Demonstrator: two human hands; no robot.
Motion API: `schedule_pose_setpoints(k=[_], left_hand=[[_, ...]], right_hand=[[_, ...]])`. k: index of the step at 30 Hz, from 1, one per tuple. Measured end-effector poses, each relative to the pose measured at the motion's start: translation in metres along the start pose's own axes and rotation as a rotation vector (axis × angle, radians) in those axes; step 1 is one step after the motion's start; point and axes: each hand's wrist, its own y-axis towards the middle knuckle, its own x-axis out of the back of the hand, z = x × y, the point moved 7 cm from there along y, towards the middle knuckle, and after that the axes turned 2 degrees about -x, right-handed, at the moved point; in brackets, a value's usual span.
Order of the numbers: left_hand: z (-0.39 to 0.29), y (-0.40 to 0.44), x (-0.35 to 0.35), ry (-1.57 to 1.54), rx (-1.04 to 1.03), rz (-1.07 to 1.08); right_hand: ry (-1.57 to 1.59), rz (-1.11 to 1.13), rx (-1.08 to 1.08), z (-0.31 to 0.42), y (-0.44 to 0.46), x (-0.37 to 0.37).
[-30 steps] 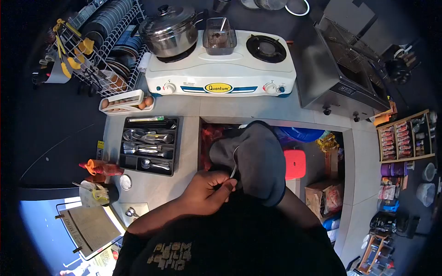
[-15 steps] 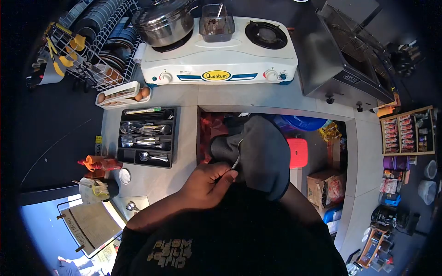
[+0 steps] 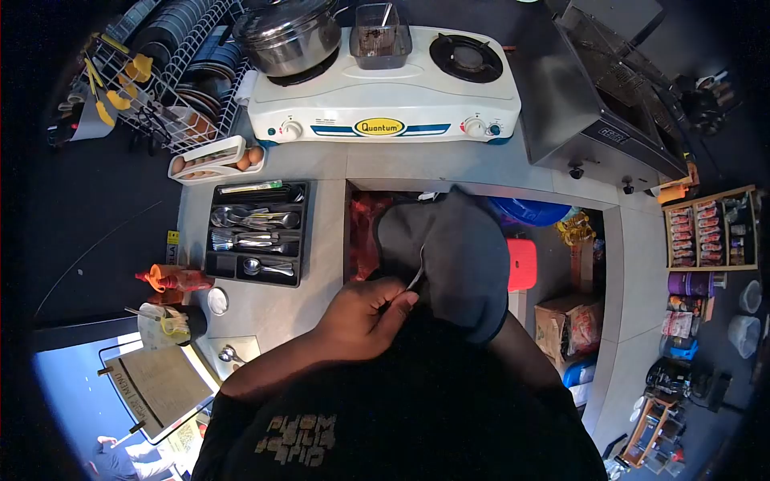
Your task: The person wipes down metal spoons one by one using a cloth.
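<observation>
Between the thumb and fingers of my left hand [image 3: 373, 317] is the handle of a metal fork [image 3: 418, 272], close to my body. The fork's upper part lies against a dark grey cloth [image 3: 465, 256], which drapes over my right hand. That cloth hides the right hand's fingers; only the forearm shows below it. To the left, a black cutlery tray [image 3: 299, 232] holds spoons and forks sorted in compartments.
A white two-burner stove [image 3: 377, 108] bears a steel pot [image 3: 289, 40] on its left burner. Egg holder [image 3: 216, 164] and dish rack [image 3: 192, 68] stand left, a steel fryer [image 3: 589, 120] right. Below is an open recess with a red lid [image 3: 521, 264] and cardboard box [image 3: 561, 329].
The cloth has shifted and spread around the fork. The view has tipped so that the stove and tray sit higher in the frame. My left hand keeps its hold on the handle.
</observation>
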Motion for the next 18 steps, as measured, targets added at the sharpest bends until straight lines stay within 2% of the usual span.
schedule_pose_setpoints(k=[5,11,14,16,18], left_hand=[[-0.005,-0.004,0.004,0.013,-0.016,-0.024],[-0.001,-0.004,0.008,0.025,0.006,-0.054],[0.004,-0.007,0.01,-0.023,0.056,-0.073],[0.003,-0.003,0.01,0.003,0.027,-0.069],[0.003,0.0,0.009,0.011,0.006,-0.066]], right_hand=[[0.068,0.038,0.013,-0.002,-0.003,-0.002],[0.061,-0.168,0.223,0.023,0.023,0.011],[0.017,0.004,0.078,0.03,0.033,0.009],[0.347,-0.006,-0.181,0.0,0.03,-0.011],[0.33,-0.011,-0.174,-0.002,0.027,-0.011]])
